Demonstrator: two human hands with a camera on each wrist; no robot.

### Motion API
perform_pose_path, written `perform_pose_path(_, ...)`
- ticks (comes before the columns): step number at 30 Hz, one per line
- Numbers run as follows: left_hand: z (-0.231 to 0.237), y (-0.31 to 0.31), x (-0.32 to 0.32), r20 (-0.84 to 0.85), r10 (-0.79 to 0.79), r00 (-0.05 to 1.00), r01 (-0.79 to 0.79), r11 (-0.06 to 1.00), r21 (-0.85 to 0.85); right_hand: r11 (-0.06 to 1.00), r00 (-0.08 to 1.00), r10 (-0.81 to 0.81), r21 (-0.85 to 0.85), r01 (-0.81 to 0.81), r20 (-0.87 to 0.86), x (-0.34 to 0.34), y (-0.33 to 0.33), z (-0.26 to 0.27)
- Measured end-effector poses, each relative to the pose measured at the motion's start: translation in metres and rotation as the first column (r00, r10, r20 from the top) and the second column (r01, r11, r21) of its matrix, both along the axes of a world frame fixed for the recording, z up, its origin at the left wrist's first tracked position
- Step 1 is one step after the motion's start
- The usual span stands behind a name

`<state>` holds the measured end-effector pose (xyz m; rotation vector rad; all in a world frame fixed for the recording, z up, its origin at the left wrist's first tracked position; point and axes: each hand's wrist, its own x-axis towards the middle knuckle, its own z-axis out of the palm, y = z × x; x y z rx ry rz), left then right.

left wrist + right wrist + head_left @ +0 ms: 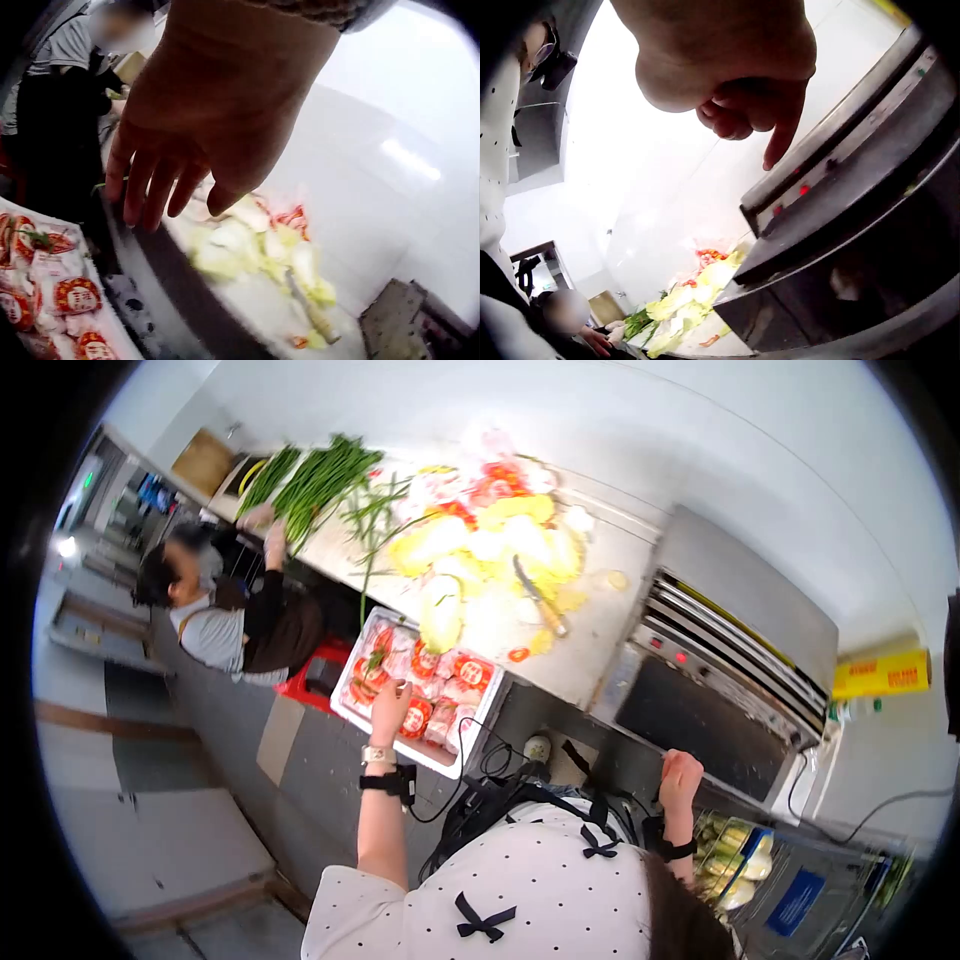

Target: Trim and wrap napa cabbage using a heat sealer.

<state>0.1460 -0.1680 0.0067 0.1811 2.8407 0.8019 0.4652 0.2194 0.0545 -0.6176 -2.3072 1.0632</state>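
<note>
My left hand (391,712) is over the white box (428,759) of red-and-white packets (415,718) in the head view. The left wrist view shows this hand (214,112) with relaxed, hanging fingers and nothing between them; the packets (78,295) lie off to one side. Near the front of the metal appliance (700,710) is my right hand (681,780). Seen from the right wrist, that hand (731,82) has one finger hanging down and the others loosely curled, with no object visible in it.
On the counter (590,650) lie cabbage leaves (530,545), a knife (540,598) and green stalks (325,480). Another person (240,625) stands at the far left end. A crate of pale vegetables (735,865) is at the lower right, and a cable (440,810) hangs beside the box.
</note>
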Motion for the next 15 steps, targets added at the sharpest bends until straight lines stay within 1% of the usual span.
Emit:
perform_pose_path(1, -0.021, -0.010, -0.001, -0.010, 0.044, 0.999, -0.044, 0.999, -0.015, 0.998, 0.996, 0.049, 0.045, -0.052, 0.077, -0.014, -0.005, 0.003)
perform_pose_path(3, -0.073, -0.032, -0.003, 0.023, 0.084, 0.996, -0.084, 0.996, 0.010, 0.979, 0.962, 0.129, 0.124, -0.163, 0.241, -0.047, -0.028, 0.022)
perform_pose_path(4, -0.092, -0.037, 0.002, 0.086, 0.119, 0.989, -0.122, 0.992, 0.028, 0.973, 0.907, 0.206, 0.022, -0.229, 0.366, -0.058, -0.037, 0.026)
perform_pose_path(5, -0.110, -0.041, 0.009, 0.153, 0.151, 0.977, -0.159, 0.986, 0.041, 0.956, 0.898, 0.286, -0.043, -0.289, 0.334, -0.067, -0.048, 0.022)
perform_pose_path(7, -0.143, -0.054, 0.025, 0.303, 0.210, 0.929, -0.199, 0.978, -0.067, 0.881, 0.771, 0.452, -0.088, -0.465, 0.449, -0.080, -0.066, 0.026)
perform_pose_path(9, -0.152, -0.058, 0.052, 0.321, 0.304, 0.897, -0.296, 0.952, -0.072, 0.760, 0.666, 0.624, -0.119, -0.639, 0.409, -0.093, -0.078, 0.026)
perform_pose_path(10, -0.153, -0.061, 0.064, 0.351, 0.334, 0.875, -0.325, 0.942, -0.085, 0.671, 0.573, 0.711, -0.146, -0.727, 0.408, -0.096, -0.079, 0.019)
perform_pose_path(11, -0.175, -0.072, 0.078, 0.313, 0.346, 0.885, -0.352, 0.935, -0.040, 0.622, 0.539, 0.742, -0.108, -0.776, 0.398, -0.096, -0.083, 0.009)
perform_pose_path(12, -0.193, -0.079, 0.093, 0.422, 0.417, 0.805, -0.476, 0.879, 0.039, 0.580, 0.495, 0.782, -0.153, -0.800, 0.379, -0.098, -0.086, 0.000)
perform_pose_path(13, -0.202, -0.085, 0.106, 0.525, 0.464, 0.714, -0.594, 0.798, 0.102, 0.537, 0.451, 0.819, -0.198, -0.820, 0.353, -0.100, -0.091, -0.006)
perform_pose_path(15, -0.200, -0.082, 0.124, 0.573, 0.498, 0.651, -0.644, 0.762, 0.069, 0.466, 0.375, 0.868, -0.275, -0.841, 0.325, -0.106, -0.100, -0.018)
